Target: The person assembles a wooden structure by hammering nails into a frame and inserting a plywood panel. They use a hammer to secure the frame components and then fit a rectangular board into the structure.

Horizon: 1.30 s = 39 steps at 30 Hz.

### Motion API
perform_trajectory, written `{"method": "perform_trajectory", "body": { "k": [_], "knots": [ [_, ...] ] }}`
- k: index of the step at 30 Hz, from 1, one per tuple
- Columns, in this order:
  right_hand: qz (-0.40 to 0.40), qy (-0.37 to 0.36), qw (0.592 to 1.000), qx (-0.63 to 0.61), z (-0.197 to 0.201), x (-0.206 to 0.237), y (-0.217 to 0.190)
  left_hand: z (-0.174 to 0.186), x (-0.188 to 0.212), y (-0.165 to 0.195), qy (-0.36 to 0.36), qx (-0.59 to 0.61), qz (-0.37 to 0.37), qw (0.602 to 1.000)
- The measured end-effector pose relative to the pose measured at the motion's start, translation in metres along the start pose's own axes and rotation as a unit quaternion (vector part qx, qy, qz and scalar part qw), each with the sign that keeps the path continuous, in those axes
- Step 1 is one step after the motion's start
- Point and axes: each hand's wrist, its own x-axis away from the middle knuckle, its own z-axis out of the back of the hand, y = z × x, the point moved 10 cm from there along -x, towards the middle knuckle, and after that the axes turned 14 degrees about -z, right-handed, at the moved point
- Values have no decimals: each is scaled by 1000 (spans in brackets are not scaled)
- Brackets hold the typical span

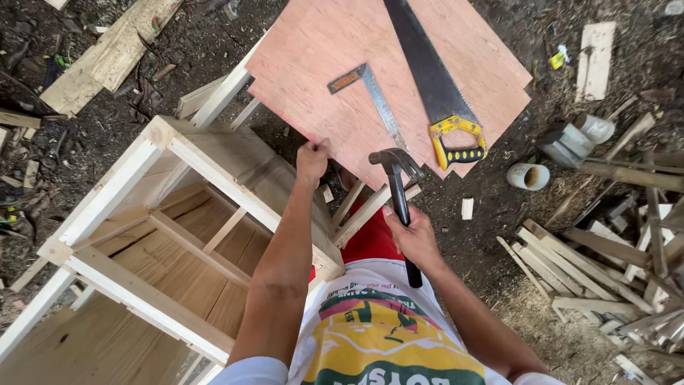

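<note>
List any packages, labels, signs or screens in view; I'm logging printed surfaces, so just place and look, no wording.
Shirt print: on the person's white shirt, bottom centre; yellow, green and red graphic.
Small wrapper or tag: on the dirt, upper right; yellow, too small to tell more.
Orange patch: on the try square's handle, lying on the plywood sheet.
No screens or signs.
</note>
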Motion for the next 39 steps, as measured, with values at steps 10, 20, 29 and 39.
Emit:
{"method": "perform_trajectory", "body": {
  "k": [10, 20, 29, 39],
  "knots": [
    [-50, 21, 998, 30, 27, -33, 8, -46, -51, 23, 21, -16, 8, 1000],
    [23, 1, 1000, -22, -5, -48, -14, -41, 3, 4, -38, 1, 129, 991],
    [91, -42, 995, -26, -59, -18, -17, -69, 150, 34, -65, 507, 132, 850],
    [83, -123, 989, 8, -115, 31, 2, -24, 173, 23, -96, 409, 53, 906]
  ]
}}
